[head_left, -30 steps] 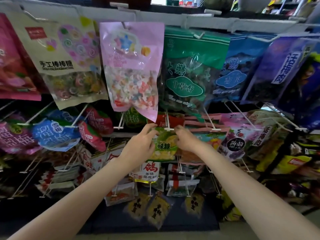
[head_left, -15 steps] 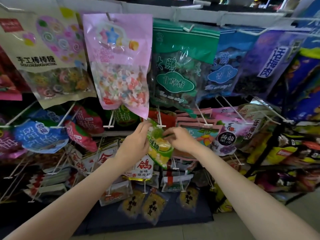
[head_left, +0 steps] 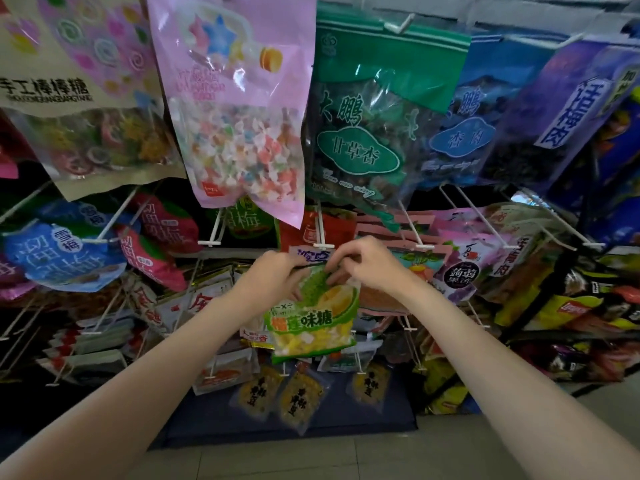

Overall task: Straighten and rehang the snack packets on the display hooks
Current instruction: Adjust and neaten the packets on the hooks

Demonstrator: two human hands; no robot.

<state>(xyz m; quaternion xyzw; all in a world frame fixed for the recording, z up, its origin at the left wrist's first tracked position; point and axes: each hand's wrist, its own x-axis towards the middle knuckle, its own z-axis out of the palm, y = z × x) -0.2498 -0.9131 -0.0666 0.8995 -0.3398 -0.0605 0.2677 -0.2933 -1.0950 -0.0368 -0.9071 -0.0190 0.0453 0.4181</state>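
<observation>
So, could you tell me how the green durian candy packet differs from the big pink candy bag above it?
The durian packet is smaller and green and yellow; the pink bag is much larger and pink. The durian packet is held at its top by the left hand and right hand; the pink bag hangs untouched. The durian packet sits in the middle row, the pink bag in the top row. Both show candy through a clear window.
</observation>
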